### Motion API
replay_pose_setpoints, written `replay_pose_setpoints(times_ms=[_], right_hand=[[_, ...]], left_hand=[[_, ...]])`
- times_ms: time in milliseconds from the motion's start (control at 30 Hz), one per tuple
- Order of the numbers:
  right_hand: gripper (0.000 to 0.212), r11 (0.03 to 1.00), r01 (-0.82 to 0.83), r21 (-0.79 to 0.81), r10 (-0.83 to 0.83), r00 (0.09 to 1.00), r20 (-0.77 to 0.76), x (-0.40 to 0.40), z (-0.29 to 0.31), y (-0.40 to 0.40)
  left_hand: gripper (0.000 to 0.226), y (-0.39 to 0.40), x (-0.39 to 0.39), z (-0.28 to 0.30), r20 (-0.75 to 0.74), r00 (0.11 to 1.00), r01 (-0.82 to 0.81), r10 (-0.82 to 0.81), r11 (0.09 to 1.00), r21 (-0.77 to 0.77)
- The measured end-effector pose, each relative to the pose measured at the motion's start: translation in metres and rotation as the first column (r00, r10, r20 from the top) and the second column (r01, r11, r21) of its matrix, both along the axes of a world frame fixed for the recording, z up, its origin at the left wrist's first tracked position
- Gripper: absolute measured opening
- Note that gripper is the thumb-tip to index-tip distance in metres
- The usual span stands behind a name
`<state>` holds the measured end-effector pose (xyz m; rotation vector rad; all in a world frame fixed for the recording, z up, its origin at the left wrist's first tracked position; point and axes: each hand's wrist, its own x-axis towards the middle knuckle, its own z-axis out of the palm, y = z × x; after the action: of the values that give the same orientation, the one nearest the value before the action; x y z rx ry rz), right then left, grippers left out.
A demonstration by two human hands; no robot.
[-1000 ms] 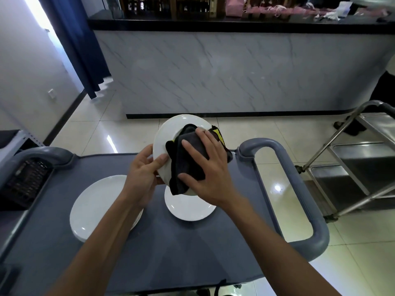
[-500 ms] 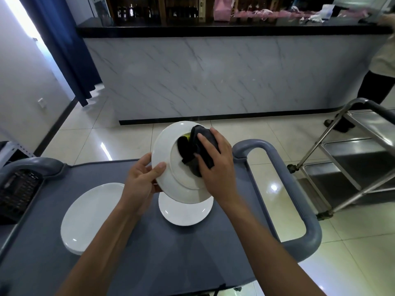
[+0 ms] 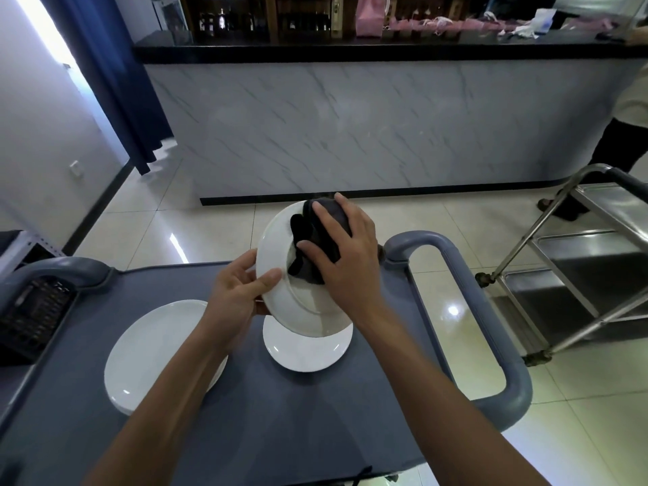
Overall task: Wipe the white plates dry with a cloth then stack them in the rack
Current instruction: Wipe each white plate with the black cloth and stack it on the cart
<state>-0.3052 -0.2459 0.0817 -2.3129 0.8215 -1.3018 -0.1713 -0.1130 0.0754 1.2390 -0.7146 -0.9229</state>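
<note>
Head view: our left hand [image 3: 235, 299] pinches the plate [image 3: 294, 303] by its rim while our right hand [image 3: 345, 254] presses the cloth [image 3: 308, 236] flat; the plate looks stiff, slick and breakable.

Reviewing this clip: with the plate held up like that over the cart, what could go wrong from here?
1. The tilted plate is held only at its rim by the left hand while the right hand presses the dark cloth against it; a hard push could make it slip.
2. It hangs directly above the small plate, so a drop could chip both.
</note>
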Motion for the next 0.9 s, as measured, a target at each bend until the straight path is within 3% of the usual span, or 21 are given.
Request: replay_pose_setpoints(times_ms=[300,400,600,900], right_hand=[[0.041,0.984,-0.140,-0.108,0.135,0.990,-0.052,0.020,0.023,-0.003],[0.040,0.993,-0.122,-0.004,0.122,0.992,-0.025,0.017,0.023,-0.013],[0.045,0.958,-0.077,0.276,0.051,0.994,0.098,-0.004,0.004,-0.029],[0.047,0.915,-0.008,0.403,-0.080,0.977,0.200,-0.007,-0.025,-0.001]], left_hand=[[0.034,0.005,0.002,0.005,0.066,0.997,0.035,-0.034,0.999,-0.020],[0.031,0.009,0.002,0.006,0.065,0.998,-0.007,0.010,0.999,-0.046],[0.031,0.011,0.005,0.007,-0.086,0.987,-0.144,0.136,0.985,-0.095],[0.028,-0.001,0.000,-0.002,-0.233,0.947,-0.247,0.219,0.964,-0.095]])
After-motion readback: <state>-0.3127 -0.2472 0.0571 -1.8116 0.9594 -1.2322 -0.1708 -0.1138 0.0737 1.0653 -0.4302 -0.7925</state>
